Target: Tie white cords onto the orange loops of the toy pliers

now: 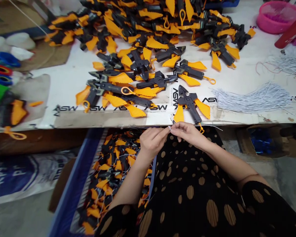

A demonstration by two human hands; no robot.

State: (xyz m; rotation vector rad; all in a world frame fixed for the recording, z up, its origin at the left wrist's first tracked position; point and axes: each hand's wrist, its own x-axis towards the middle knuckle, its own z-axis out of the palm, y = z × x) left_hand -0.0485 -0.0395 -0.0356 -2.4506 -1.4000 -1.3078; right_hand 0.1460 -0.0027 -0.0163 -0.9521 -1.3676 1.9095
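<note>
At the table's front edge my left hand and my right hand meet, fingertips pinched together. Between them is a short bit of thin white string; a loose white end shows beyond my right wrist. Just above my hands lies a black plastic toy with orange wings and an orange loop at its lower end. The loop sits close to my right hand, and I cannot tell if the string runs through it. A bundle of cut white strings is on the table to the right.
Many similar black and orange toys are heaped across the table. Below on the left, a blue crate holds more of them with strings. A pink basket and a red cylinder are at the far right.
</note>
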